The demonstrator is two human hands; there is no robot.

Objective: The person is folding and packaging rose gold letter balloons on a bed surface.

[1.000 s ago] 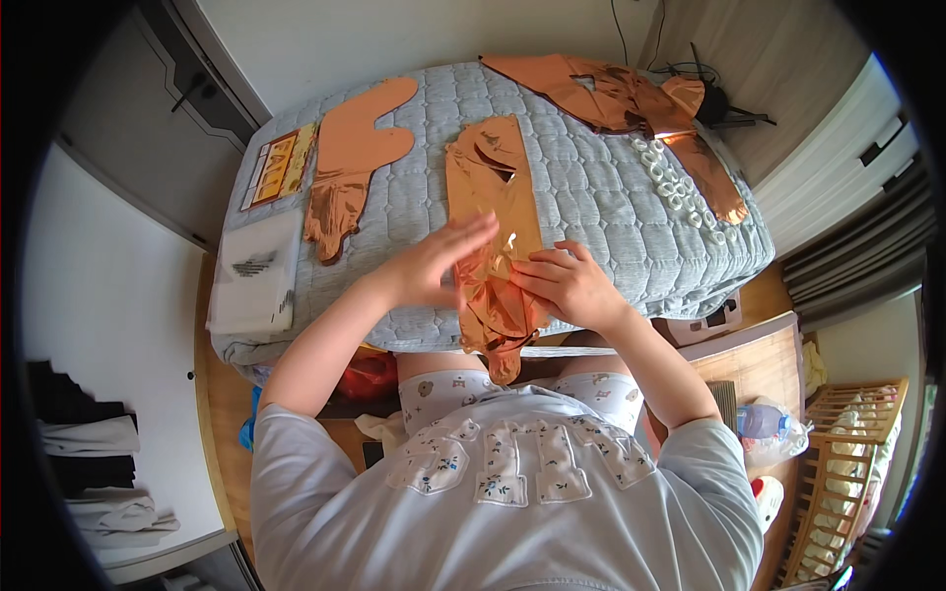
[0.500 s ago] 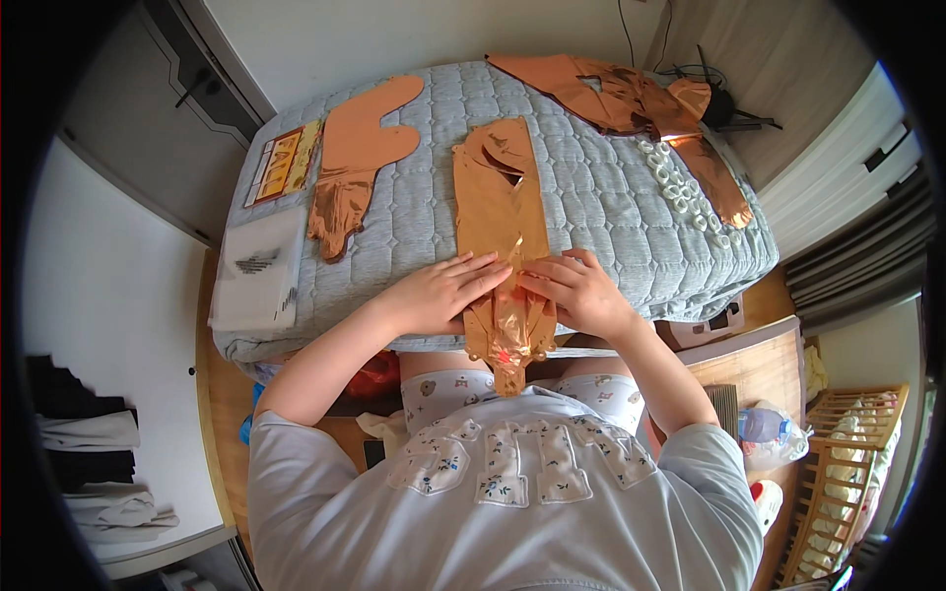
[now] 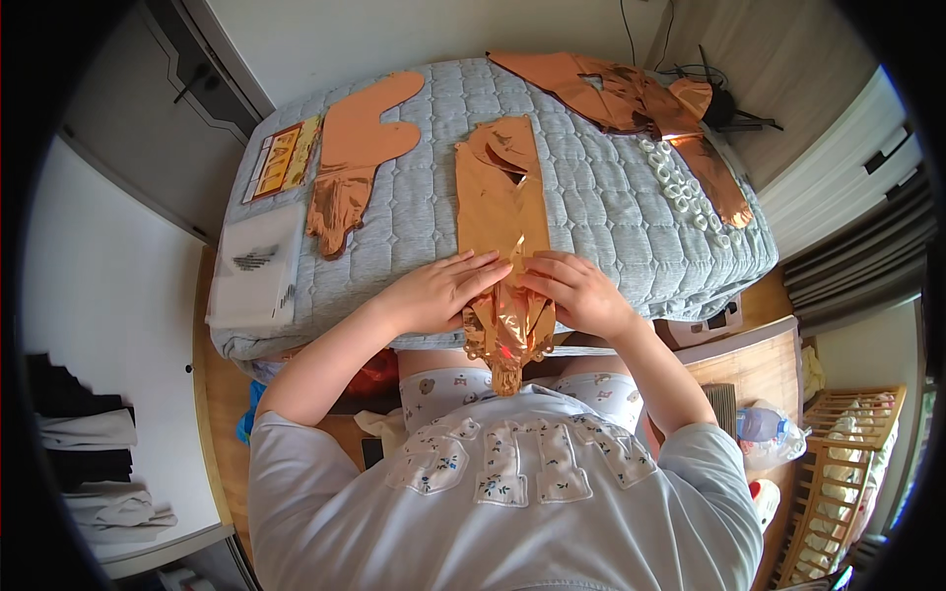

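A quilted mattress (image 3: 621,202) bears a copper foil piece (image 3: 501,215) — long axis crossing its near edge mid-span, narrow end overhanging. By that edge the left hand (image 3: 440,294) and right hand (image 3: 583,295), equally near, flank it, fingers on top — whether pinching, one cannot tell.

You face a quilted grey-blue mattress (image 3: 611,217). Beyond its far edge you see a pale wall (image 3: 434,30), and past its far left corner, a grey door (image 3: 148,128) with a dark handle. Wooden floor (image 3: 227,394) borders the mattress's left side; right of the mattress you have dark curtains (image 3: 857,251) and a slatted wooden frame (image 3: 843,441).
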